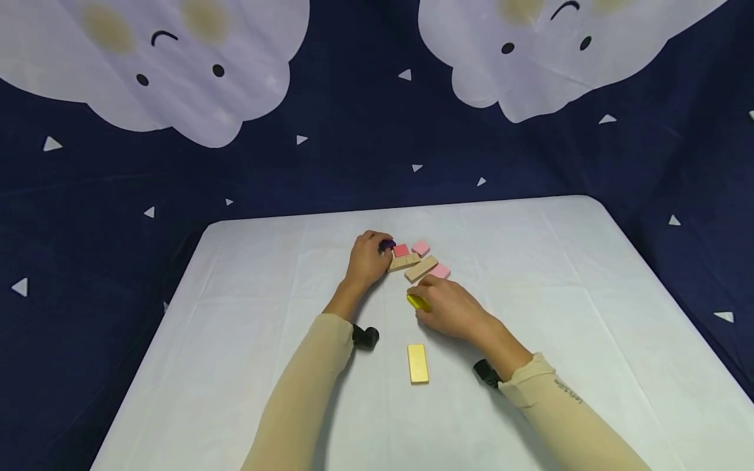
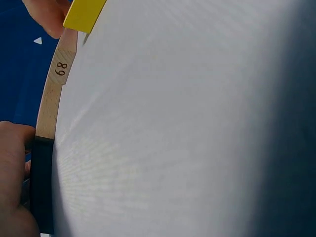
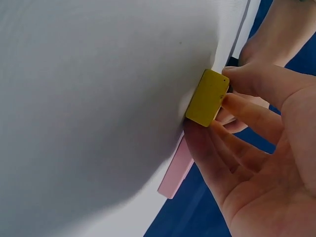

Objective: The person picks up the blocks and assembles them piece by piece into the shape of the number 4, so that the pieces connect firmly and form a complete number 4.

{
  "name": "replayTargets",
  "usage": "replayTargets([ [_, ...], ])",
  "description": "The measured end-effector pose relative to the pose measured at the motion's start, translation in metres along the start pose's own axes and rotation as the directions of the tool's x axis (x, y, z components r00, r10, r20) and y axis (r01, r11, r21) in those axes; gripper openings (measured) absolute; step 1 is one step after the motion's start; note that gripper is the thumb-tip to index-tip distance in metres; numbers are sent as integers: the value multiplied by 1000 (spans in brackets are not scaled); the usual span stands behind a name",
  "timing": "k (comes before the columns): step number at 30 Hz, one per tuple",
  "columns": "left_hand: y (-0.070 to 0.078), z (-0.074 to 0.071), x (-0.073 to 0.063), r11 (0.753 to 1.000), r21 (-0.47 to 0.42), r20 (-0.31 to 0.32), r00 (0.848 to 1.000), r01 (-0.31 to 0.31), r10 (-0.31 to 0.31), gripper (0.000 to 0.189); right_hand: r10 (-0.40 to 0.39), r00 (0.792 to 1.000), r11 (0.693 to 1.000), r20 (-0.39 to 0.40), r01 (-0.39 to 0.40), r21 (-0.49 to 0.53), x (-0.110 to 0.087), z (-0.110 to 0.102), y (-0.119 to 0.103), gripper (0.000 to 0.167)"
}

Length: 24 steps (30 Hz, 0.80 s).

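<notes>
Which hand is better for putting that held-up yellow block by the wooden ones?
Probably the right hand: it pinches the yellow block, close to the wooden blocks. The left hand looks busy, holding the dark block.

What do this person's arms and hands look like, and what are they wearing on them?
The left hand and right hand are bare, without gloves. The left sleeve and right sleeve are beige; the right one has small dark lettering near its cuff, too small to read. A small black camera shows at each wrist.
</notes>
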<state>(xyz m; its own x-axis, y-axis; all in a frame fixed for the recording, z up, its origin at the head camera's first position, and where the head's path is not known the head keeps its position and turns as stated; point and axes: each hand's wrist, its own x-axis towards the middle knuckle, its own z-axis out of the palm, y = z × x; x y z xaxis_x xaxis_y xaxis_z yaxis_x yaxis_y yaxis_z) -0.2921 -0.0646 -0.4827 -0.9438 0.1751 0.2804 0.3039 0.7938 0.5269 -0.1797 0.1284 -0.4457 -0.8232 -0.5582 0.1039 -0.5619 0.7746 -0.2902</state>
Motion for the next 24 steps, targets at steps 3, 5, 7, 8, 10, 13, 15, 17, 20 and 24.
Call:
replayTargets([
  [3, 0, 0, 0, 1000, -3, 5, 1000, -4, 4, 29, 6, 1000, 1000, -6, -6, 1, -1, 1, -1, 34],
  [5, 0, 1, -1, 1000, -1, 7, 1000, -3, 3, 29, 13, 1000, 1000, -10, -13, 16, -1, 1, -2, 35],
  [7, 0, 1, 0, 1000, 1, 1, 1000, -7, 7, 28, 22, 1000, 999, -14, -22, 31, -1, 1, -3, 37],
  [8, -1, 1, -1, 1000, 0, -2, 1000, -7, 7, 28, 27, 1000, 999, -12, -26, 37, -1, 1, -5, 38],
  [10, -1, 1, -1, 1000, 2, -6, 1000, -3, 3, 28, 38, 999, 998, 0, -38, 47, -1, 1, -7, 39],
  [13, -1, 2, 0, 1000, 2, -15, 1000, 4, -4, 28, 51, 999, 997, 18, -52, 55, 0, 1, -10, 39],
  [15, 0, 3, 0, 1000, -1, -14, 1000, 4, -4, 28, 74, 997, 996, 23, -75, 52, -1, 0, -11, 38],
  [17, 0, 3, 0, 1000, -2, -13, 1000, -2, 2, 28, 98, 995, 993, 29, -100, 55, -1, 0, -12, 37],
  [20, 0, 3, 0, 1000, -3, -8, 1000, -1, 1, 29, 113, 992, 991, 53, -117, 68, -1, 1, -15, 39],
  [24, -2, 1, -1, 1000, 1, -8, 1000, 8, -8, 29, 99, 992, 991, 83, -106, 86, -1, 3, -20, 41],
])
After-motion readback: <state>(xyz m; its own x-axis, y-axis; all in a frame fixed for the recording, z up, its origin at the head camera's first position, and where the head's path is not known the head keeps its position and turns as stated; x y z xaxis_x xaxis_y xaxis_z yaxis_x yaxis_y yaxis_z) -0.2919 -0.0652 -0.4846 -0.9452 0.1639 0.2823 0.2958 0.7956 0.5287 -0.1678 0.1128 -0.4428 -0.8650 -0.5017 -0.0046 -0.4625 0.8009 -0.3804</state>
